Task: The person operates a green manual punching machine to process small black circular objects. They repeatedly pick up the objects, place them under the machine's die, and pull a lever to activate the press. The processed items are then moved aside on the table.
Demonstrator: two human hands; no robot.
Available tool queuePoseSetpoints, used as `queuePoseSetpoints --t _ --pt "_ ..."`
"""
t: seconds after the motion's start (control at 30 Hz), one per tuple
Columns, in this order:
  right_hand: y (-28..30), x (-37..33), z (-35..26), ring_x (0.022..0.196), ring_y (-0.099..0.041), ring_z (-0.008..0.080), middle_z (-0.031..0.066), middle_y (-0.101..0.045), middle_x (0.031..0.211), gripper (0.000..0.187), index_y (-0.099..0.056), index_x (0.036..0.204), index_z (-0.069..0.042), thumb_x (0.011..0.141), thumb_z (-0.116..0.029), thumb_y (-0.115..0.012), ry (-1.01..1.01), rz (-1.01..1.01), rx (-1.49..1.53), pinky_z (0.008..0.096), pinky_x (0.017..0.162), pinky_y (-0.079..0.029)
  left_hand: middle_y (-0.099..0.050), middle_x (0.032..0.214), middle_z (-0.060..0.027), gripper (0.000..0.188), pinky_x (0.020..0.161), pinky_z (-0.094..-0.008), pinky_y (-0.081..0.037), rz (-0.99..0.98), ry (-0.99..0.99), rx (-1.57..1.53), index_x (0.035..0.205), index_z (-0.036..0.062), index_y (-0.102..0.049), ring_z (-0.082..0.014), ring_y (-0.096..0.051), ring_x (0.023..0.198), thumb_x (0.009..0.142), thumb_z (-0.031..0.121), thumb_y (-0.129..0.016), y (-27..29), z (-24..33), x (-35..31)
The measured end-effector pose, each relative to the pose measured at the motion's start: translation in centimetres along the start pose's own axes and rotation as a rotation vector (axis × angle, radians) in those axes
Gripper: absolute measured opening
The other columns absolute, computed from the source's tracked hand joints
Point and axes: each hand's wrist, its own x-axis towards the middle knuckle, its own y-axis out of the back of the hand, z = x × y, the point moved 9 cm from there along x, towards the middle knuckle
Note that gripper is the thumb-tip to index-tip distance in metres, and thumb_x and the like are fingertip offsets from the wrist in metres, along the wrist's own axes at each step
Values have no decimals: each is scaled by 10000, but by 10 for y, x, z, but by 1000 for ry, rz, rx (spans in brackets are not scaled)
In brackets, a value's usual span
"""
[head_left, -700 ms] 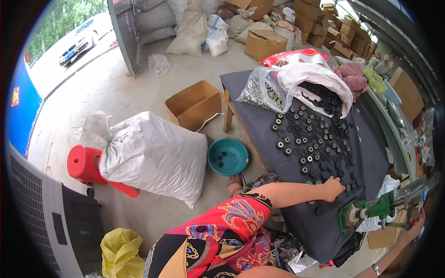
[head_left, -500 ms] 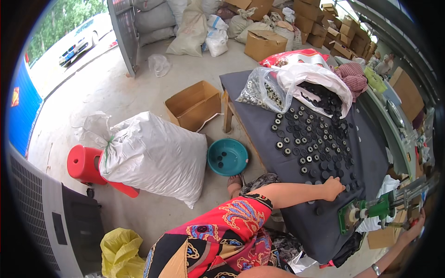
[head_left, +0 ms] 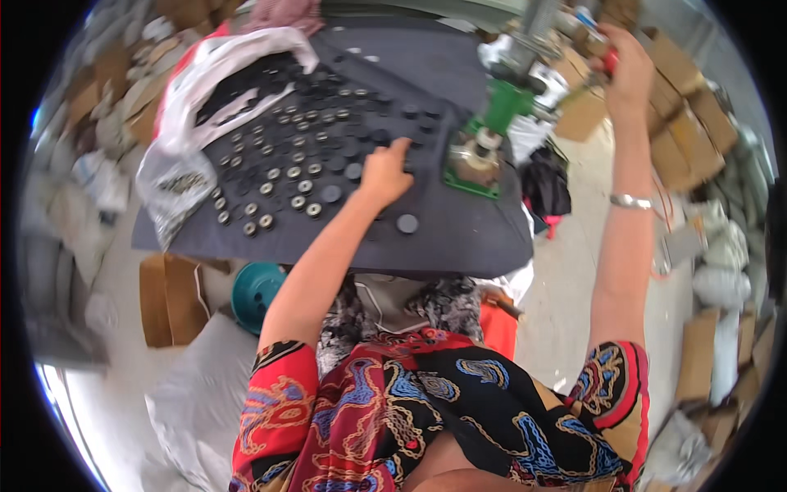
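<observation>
My left hand (head_left: 385, 175) is low over the dark cloth-covered table (head_left: 344, 242), its index finger stretched toward a few black round caps and its thumb apart. I see nothing held between them, though blur and the hand itself hide what lies beneath. Black caps, many with metal ring-shaped inserts (head_left: 314, 210), spread to its left, and one larger grey-black disc (head_left: 407, 224) is near the front edge. Raised at the far right, my right hand (head_left: 630, 78) is wrapped round the red knob (head_left: 611, 60) of the lever on a green hand press (head_left: 502, 111).
An open white sack (head_left: 184, 107) of black caps lies on the table's left, beside a clear bag (head_left: 175, 184) of metal parts. On the floor are a teal basin (head_left: 246, 297), a cardboard box (head_left: 164, 291) and a full white sack (head_left: 201, 398). Cartons (head_left: 689, 135) stand at right.
The view has swung right, bringing the press and my right arm fully in. My left hand stays among the caps, and my right hand remains on the lever knob.
</observation>
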Motion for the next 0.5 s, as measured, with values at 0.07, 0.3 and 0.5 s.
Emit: queuePoseSetpoints --t 0.07,0.3,0.5 --pt "14 0 5 611 -518 131 82 -583 782 244 -643 936 77 878 -82 -467 -4 68 139 291 561 -494 -655 988 -185 707 858 -449 -495 -18 -75 -163 1317 76 -488 -371 -604 968 644 68 -703 0 20 0" --pt "9 -3 10 426 -455 103 32 -511 548 275 -674 883 42 800 -120 -468 -155 128 188 236 405 -407 -631 1081 -170 774 904 -418 -479 -98 -131 -261 1398 117 -422 -319 -595 994 687 74 -724 -10 66 20" --pt "6 -4 7 427 -455 96 27 -511 554 271 -672 879 37 807 -138 -478 -129 90 205 229 412 -403 -630 1085 -177 785 901 -422 -473 -128 -164 -303 1410 112 -404 -329 -595 995 690 66 -714 -28 89 35"
